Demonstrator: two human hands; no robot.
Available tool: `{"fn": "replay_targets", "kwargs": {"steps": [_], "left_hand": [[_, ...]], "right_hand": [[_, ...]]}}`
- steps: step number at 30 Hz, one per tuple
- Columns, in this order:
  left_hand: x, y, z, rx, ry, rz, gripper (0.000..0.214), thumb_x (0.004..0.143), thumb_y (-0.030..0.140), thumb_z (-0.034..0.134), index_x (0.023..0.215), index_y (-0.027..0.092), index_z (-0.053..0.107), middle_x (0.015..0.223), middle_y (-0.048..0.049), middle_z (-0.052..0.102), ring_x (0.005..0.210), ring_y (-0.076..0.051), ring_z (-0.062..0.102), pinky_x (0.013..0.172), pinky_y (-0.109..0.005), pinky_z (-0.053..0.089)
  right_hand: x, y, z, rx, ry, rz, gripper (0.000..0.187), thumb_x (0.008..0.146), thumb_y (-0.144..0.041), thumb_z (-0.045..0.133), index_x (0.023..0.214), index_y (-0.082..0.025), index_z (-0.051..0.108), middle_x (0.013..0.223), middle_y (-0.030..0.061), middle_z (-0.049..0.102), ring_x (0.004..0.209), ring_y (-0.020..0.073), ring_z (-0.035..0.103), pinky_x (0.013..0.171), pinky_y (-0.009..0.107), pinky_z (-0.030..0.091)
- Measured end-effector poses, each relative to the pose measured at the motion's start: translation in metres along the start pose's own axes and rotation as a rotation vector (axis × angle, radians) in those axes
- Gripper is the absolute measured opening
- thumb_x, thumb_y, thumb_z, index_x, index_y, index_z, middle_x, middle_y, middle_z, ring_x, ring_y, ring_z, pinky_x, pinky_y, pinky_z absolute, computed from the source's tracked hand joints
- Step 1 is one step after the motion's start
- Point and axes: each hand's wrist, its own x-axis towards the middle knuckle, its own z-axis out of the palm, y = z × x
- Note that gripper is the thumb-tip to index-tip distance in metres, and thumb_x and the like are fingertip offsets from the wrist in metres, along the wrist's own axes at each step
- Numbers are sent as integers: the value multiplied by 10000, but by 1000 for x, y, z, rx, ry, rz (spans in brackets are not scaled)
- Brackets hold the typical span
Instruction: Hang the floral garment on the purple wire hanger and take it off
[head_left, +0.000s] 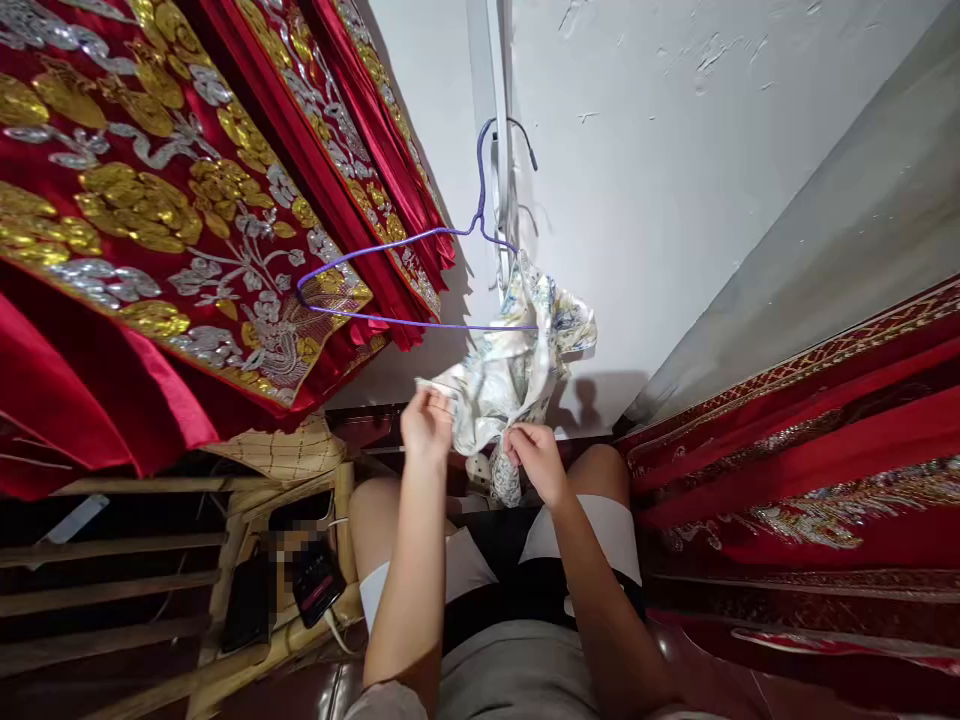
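Observation:
A crumpled white cloth with blue floral print (517, 365) hangs from the right end of a purple wire hanger (420, 275), whose hook rests on a rail on the white wall. My left hand (426, 425) pinches the cloth's lower left edge. My right hand (534, 462) is closed around the bunched bottom of the cloth, just above my knees.
Red garments with gold and silver embroidery (165, 220) hang at the left, and more red embroidered fabric (810, 470) lies at the right. A bamboo stool or rack (285, 640) with a phone (316, 580) and cable stands beside my left leg.

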Motion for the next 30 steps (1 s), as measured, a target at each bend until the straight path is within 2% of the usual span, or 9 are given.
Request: {"fn": "replay_targets", "kwargs": {"steps": [4, 8, 10, 14, 16, 18, 22, 26, 30], "left_hand": [[-55, -21, 50, 12, -314, 32, 196, 819, 327, 742, 774, 173, 629, 808, -22, 624, 771, -135, 610, 755, -238, 491], [-88, 3, 83, 481, -869, 226, 204, 938, 351, 646, 835, 178, 680, 839, -44, 644, 828, -174, 609, 814, -291, 485], [-93, 15, 88, 705, -982, 375, 189, 980, 323, 587, 917, 181, 695, 900, -61, 662, 904, -192, 616, 872, -315, 479], [-79, 24, 79, 899, -872, 512, 326, 998, 394, 552, 1259, 209, 612, 1244, -109, 625, 1171, -233, 572, 1027, -355, 441], [-64, 22, 66, 942, -975, 353, 404, 1025, 487, 454, 1276, 201, 591, 1252, -103, 632, 1160, -238, 583, 1021, -355, 451], [-51, 20, 49, 1056, -1113, 152, 531, 1037, 571, 317, 1031, 161, 654, 995, -77, 685, 932, -223, 631, 858, -325, 499], [-40, 33, 22, 1600, -1076, 122, 590, 1007, 610, 341, 704, 163, 579, 684, -52, 612, 650, -203, 584, 621, -295, 418], [-55, 67, 22, 2187, -867, 233, 364, 999, 387, 427, 945, 144, 691, 908, -162, 735, 843, -317, 712, 724, -359, 480], [-63, 95, 26, 2442, -822, 27, 335, 970, 248, 430, 1054, 123, 729, 1043, -233, 751, 977, -391, 732, 779, -434, 528]], "right_hand": [[3, 4, -27, -109, -2, 47, 514, 864, -635, 589, 597, -197, 570, 505, -33, 427, 503, 114, 380, 516, 270, 335], [12, -17, -54, 152, 59, 53, 633, 818, -836, 485, 798, -228, 657, 706, 39, 632, 778, 220, 629, 680, 320, 517], [15, -32, -61, 296, -62, 147, 669, 774, -876, 489, 857, -237, 668, 776, 59, 675, 898, 259, 674, 724, 344, 552], [16, -68, -68, 293, -360, 260, 612, 621, -774, 740, 855, -212, 675, 766, 48, 688, 798, 242, 682, 655, 320, 543], [18, -92, -73, 149, -480, 229, 511, 563, -569, 865, 854, -189, 685, 744, 24, 680, 711, 193, 652, 629, 282, 515], [25, -118, -78, -78, -547, 166, 355, 592, -401, 862, 794, -167, 686, 693, 0, 650, 633, 146, 599, 597, 253, 477], [59, -152, -80, -480, -310, -207, 95, 715, -232, 692, 769, -154, 701, 765, 27, 676, 696, 157, 599, 623, 261, 471], [109, -133, -70, -591, -138, -461, 543, 740, -161, 603, 1275, -212, 680, 1334, 87, 661, 1086, 257, 646, 912, 378, 523], [131, -99, -70, -638, -168, -463, 407, 804, -187, 516, 1145, -192, 737, 1174, 73, 735, 1080, 270, 657, 960, 399, 493]]}}
